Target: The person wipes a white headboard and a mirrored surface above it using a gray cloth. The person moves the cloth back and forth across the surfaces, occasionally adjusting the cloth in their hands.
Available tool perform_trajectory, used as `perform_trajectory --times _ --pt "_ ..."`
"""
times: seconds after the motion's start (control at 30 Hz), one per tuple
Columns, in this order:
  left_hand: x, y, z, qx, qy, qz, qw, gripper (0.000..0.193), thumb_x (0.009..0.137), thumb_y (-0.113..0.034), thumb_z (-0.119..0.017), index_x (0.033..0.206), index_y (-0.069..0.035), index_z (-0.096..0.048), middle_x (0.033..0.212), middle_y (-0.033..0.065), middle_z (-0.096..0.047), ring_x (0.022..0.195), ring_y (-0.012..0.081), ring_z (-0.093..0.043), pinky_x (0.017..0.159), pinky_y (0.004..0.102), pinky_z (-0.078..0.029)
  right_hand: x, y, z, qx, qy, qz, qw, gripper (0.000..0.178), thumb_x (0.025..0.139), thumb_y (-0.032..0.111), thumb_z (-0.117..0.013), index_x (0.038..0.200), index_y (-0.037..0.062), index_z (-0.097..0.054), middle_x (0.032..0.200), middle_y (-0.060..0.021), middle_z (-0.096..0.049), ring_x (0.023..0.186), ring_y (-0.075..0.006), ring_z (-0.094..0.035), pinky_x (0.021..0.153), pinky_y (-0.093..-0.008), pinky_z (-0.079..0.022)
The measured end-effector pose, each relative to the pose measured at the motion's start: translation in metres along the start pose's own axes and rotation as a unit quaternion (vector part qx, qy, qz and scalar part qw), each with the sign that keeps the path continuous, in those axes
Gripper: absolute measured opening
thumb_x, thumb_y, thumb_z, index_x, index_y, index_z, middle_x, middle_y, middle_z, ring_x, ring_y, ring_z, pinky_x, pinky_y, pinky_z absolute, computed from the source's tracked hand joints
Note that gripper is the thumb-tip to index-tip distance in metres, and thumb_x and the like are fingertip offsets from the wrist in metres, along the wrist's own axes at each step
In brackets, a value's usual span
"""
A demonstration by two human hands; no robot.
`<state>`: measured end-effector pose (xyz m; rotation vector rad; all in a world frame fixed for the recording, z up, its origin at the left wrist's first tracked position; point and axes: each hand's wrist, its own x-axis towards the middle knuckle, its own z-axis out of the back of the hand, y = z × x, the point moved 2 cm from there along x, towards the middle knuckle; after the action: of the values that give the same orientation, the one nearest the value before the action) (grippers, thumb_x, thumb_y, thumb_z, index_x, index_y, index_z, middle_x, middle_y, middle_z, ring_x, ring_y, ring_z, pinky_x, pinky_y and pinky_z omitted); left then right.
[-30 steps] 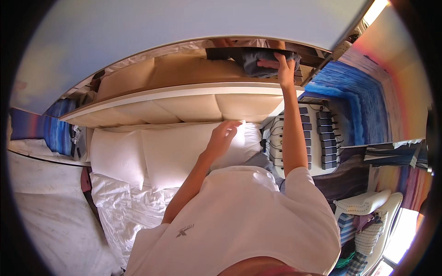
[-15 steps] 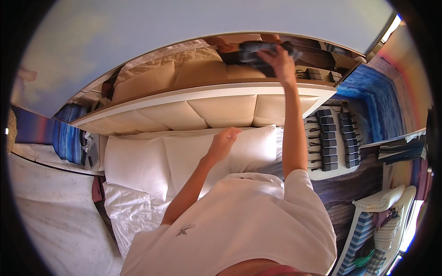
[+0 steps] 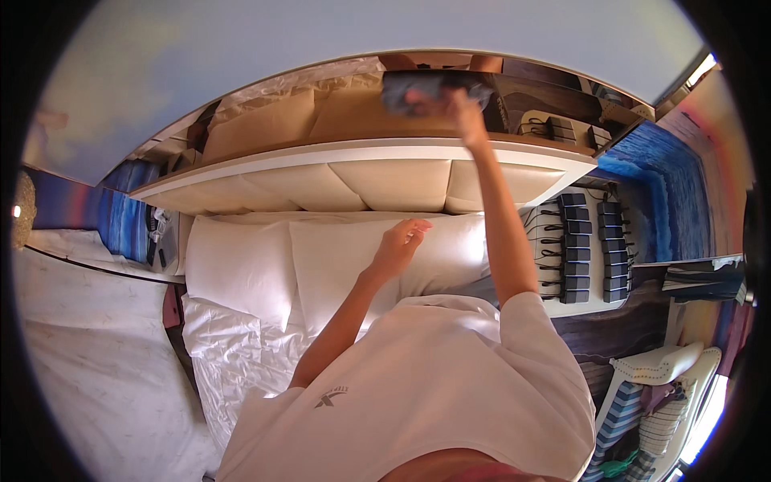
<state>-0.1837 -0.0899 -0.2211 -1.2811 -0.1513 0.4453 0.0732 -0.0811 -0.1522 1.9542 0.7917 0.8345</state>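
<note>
My right arm reaches up past the cream padded headboard (image 3: 385, 186). The fingers of my right hand (image 3: 459, 116), smeared by motion, hold a dark grey cloth (image 3: 405, 90) against a glossy mirror-like strip (image 3: 277, 116) on the wall above it. The strip reflects the headboard, bedding and bedside boxes. My left hand (image 3: 399, 247) is over the white pillows (image 3: 341, 265), with its fingers loosely bent and partly apart, and holds nothing. Whether it touches a pillow I cannot tell.
To the right, a white bedside table (image 3: 598, 277) carries two rows of small dark boxes (image 3: 577, 249) with cords. Another bedside table (image 3: 163, 249) with small items stands left. An armchair (image 3: 654, 365) holding folded fabrics is at lower right. Crumpled white bedding (image 3: 233, 345) lies below the pillows.
My right hand has moved the cloth leftward along the glossy strip. My left hand stays over the pillows, shifted slightly right. The view has shifted a little.
</note>
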Motion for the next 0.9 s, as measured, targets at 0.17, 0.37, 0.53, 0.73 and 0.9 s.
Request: perform_trajectory --times 0.17,0.37,0.53,0.73,0.9 --pt "0.029 -0.030 -0.030 0.037 -0.007 -0.021 0.999 0.023 0.094 -0.015 -0.049 0.111 -0.005 -0.060 0.106 0.0065 -0.064 0.095 0.0158 -0.059 0.085 0.0306 -0.046 -0.043 -0.061 0.082 0.009 -0.167 -0.127 0.978 0.029 0.090 0.014 -0.055 0.111 -0.0067 -0.052 0.089 -0.0178 -0.064 0.087 -0.0292 -0.065 0.069 -0.0348 -0.056" --pt "0.054 -0.038 -0.098 0.015 -0.003 0.004 1.000 0.024 0.092 -0.016 -0.048 0.110 -0.005 -0.061 0.106 0.0078 -0.065 0.096 0.0183 -0.059 0.085 0.0318 -0.045 -0.116 0.081 0.265 -0.004 -0.349 -0.007 0.937 0.062 0.091 0.042 -0.042 0.123 -0.0109 -0.034 0.108 -0.0344 -0.053 0.096 -0.0408 -0.062 0.089 -0.0444 -0.049" --pt "0.082 -0.079 -0.168 0.004 0.062 -0.042 0.997 0.024 0.092 -0.014 -0.050 0.111 -0.003 -0.059 0.107 0.0081 -0.065 0.098 0.0178 -0.061 0.085 0.0316 -0.046 -0.144 0.107 0.336 -0.064 -0.350 0.018 0.934 0.055 0.093 0.035 -0.037 0.117 -0.0134 -0.043 0.097 -0.0232 -0.061 0.090 -0.0344 -0.065 0.084 -0.0398 -0.054" --pt "0.076 -0.106 -0.177 -0.017 0.052 -0.033 0.998 0.021 0.095 -0.014 -0.050 0.111 -0.004 -0.059 0.105 0.0063 -0.065 0.098 0.0151 -0.060 0.086 0.0288 -0.046 -0.103 0.059 0.247 -0.056 -0.117 -0.130 0.983 0.066 0.095 0.047 -0.037 0.128 -0.0101 -0.029 0.111 -0.0291 -0.059 0.104 -0.0337 -0.061 0.095 -0.0389 -0.046" --pt "0.047 -0.078 -0.138 -0.010 0.014 -0.008 1.000 0.021 0.095 -0.011 -0.048 0.110 -0.002 -0.058 0.104 0.0083 -0.065 0.096 0.0170 -0.061 0.083 0.0302 -0.048 -0.033 -0.009 0.075 -0.564 0.191 -0.109 0.796 0.048 0.098 0.040 -0.032 0.120 0.0069 -0.058 0.107 -0.0222 -0.063 0.099 -0.0282 -0.061 0.085 -0.0342 -0.043"
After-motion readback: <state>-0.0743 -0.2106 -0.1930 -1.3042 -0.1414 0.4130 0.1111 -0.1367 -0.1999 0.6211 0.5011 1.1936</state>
